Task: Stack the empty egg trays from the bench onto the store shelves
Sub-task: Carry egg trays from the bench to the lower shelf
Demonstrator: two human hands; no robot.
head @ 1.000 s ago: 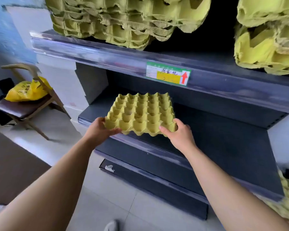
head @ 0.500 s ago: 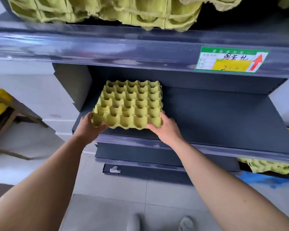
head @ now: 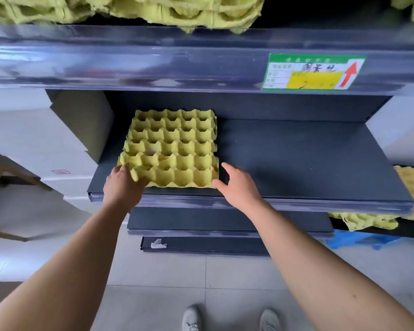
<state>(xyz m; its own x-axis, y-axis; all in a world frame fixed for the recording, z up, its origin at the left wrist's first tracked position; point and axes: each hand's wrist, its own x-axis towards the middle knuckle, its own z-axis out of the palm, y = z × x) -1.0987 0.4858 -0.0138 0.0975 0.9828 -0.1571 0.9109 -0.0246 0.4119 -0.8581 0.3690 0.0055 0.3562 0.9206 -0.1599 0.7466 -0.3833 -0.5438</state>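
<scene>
A yellow-green empty egg tray [head: 175,149] lies flat on the left part of the dark middle shelf [head: 296,163], its front edge a little behind the shelf lip. My left hand [head: 122,185] is curled around the tray's front left corner. Just beside the front right corner is my right hand [head: 239,187], fingers spread, its thumb at the tray's edge and holding nothing. Stacks of the same trays [head: 177,10] fill the shelf above.
The upper shelf's edge carries a green and yellow price label [head: 313,71]. More trays [head: 363,220] lie on a lower shelf at the right, above something blue [head: 368,241] on the floor. A wooden chair [head: 0,173] stands at far left. My shoes [head: 191,318] are on the tiled floor.
The tray went from being held in front of the shelf to lying flat on it, pushed further in. My right hand has come off its corner and opened.
</scene>
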